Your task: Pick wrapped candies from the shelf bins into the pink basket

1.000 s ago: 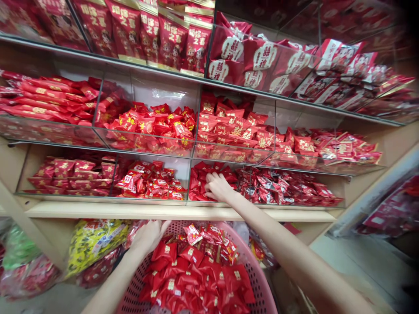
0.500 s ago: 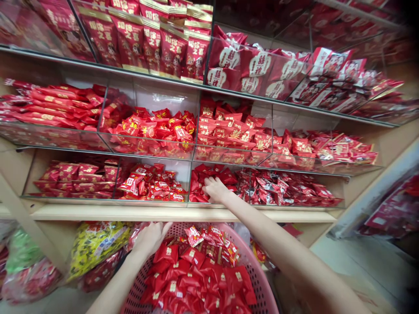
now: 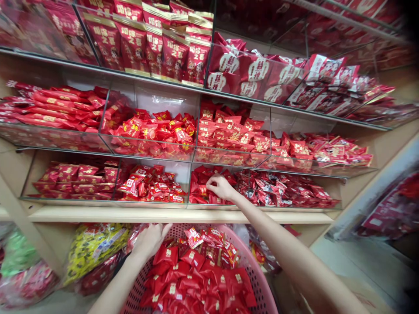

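Both hands are well apart in the head view. Bent fingers of the right hand (image 3: 221, 187) reach into a jumble of dark red packets (image 3: 198, 192) in the bottom tier, thumb and forefinger curved towards each other; I cannot tell whether they pinch one. Lower down, the left hand (image 3: 149, 240) lies at the far left part of the rim of a pink basket (image 3: 263, 271), thumb pointing right; whether it grips the rim, I cannot tell.

Packets in the bin lie at mixed angles, sharing no one direction. Those filling the basket, the red pouches (image 3: 196, 275), are squarish without a clear long axis, many with their pale labels facing up. Behind them, a red-and-white packet (image 3: 193, 238) tilts.

A clear divider (image 3: 190, 183) bounds the bin on the left, and a pale wooden ledge (image 3: 183, 214) runs below its front, just above the basket. Open room shows between the right hand and the tier overhead.

Glossy, crinkled wrappers puff like small pillows; the basket is curved, perforated plastic, and the ledge is smooth and straight.
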The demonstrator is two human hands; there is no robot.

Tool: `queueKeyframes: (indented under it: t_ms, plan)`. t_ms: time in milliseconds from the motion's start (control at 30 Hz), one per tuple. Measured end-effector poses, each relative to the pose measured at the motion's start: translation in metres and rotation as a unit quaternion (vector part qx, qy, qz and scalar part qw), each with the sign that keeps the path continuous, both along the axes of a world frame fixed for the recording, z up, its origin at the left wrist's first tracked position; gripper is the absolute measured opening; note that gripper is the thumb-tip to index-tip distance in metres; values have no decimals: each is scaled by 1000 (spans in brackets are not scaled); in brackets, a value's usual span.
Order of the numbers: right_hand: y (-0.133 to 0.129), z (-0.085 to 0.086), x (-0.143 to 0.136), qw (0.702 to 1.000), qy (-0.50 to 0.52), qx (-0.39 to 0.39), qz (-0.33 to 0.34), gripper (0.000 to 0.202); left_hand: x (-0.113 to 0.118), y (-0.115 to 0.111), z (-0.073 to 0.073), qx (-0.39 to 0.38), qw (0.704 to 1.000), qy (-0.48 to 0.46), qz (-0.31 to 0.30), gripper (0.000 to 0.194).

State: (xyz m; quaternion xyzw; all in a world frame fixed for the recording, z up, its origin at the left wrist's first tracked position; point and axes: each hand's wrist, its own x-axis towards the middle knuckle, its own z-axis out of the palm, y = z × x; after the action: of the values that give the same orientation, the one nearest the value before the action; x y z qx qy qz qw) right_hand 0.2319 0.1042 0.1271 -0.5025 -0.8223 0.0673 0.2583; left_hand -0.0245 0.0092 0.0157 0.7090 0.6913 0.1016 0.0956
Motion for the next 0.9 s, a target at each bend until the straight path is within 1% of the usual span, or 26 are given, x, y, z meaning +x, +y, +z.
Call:
queueKeyframes:
  t_ms: [67,133,233,300,333,367,400,500,533,567,633,700,733,800,867,900]
  plan:
    - [-1,2,3,996,83,-41,2,14,0,1,-1,2,1000,4,-2,59]
    - [-4,3,5,984,161,-77,0,15,0,1,-1,4,1000,9,-5,58]
    - [-13,5,5,959,255,-124,1,15,0,1,-1,4,1000,12,-5,58]
    - [-22,9,3,943,296,-149,11,13,0,0,0,4,1000,12,-5,58]
    - [-27,10,3,931,325,-168,19,12,0,0,0,6,1000,14,-6,57]
    - [-32,12,2,911,363,-192,27,11,0,0,0,9,1000,16,-8,57]
    - [-37,13,1,885,408,-221,35,11,0,0,0,12,1000,19,-10,56]
    - [-54,10,-3,787,542,-291,46,13,0,0,0,12,1000,21,-13,56]
    - [-60,9,-5,767,567,-298,44,14,0,0,-1,9,1000,19,-12,56]
    - [-66,8,-7,755,581,-302,40,15,-1,0,-1,7,1000,17,-10,57]
    - [-80,9,-13,751,581,-312,40,18,-1,-1,-2,7,1000,17,-7,56]
    - [-94,22,-21,764,555,-323,65,19,0,-1,-2,16,1000,21,-8,55]
    - [-102,33,-27,771,541,-323,85,19,0,-1,-1,21,999,24,-9,54]
    - [-113,63,-39,785,526,-301,133,18,1,-2,0,20,1000,22,-8,52]
    - [-116,100,-53,799,523,-241,171,16,1,-3,2,9,1000,14,-5,51]
    - [-112,119,-61,809,523,-199,183,16,1,-4,3,3,1000,9,-5,51]
